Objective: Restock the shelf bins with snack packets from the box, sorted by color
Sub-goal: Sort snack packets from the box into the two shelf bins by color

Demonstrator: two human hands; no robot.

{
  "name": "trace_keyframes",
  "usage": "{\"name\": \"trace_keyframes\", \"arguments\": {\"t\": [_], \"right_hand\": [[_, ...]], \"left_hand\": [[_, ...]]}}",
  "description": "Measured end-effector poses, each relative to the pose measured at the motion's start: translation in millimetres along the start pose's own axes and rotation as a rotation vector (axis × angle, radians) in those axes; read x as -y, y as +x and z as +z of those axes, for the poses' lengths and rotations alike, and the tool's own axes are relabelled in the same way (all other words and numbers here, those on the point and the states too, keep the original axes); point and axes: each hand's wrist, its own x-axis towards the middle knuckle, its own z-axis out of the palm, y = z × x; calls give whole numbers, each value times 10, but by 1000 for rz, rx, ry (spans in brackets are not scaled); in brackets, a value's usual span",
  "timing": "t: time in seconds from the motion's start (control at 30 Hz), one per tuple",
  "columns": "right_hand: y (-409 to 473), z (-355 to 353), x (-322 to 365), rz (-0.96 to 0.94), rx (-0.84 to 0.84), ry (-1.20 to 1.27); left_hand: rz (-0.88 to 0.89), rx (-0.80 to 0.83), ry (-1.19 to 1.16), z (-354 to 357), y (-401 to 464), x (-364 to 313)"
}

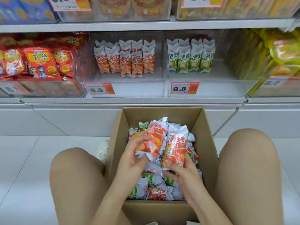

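Cardboard box [206, 127] at lower centre sits between the person's knees, heaped with mixed red and green packets. The left hand [129, 159] curls its fingers round one red packet [154, 140], tilted; the right hand [183, 172] pinches the bottom of a second red packet [174, 148], held upright. Both hang just above the heap. The red bin [125, 88] at centre and the green bin [211, 88] to its right stand side by side and look much alike, so a hurried reach could drop a packet in the wrong one; I'd also worry the slick foil might slip from that low pinch and fall back into the box
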Motion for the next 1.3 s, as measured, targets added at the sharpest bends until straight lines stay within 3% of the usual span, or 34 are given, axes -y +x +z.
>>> {"name": "trace_keyframes", "arguments": {"t": [0.13,0.3,0.4,0.6,0.73,1.07,1.3], "right_hand": [[-8,16,42,-22,21,-14],[3,4,38,-56,6,-95],[-8,-7,57,-80,31,-153],[-38,-8,133,-75,109,-202],[-31,50,158,-59,123,-164],[-63,190,237,-89,195,-322],[119,276,513,-167,313,-391]], "left_hand": [[7,47,-24,129,-114,-1],[-95,-134,-22,192,-83,-63],[-145,-156,-91,166,-49,-61],[-415,119,-451,-16,32,-156],[-488,93,-552,23,32,-289],[-592,14,-643,184,162,-440],[-450,68,-491,207,284,-473]]}}
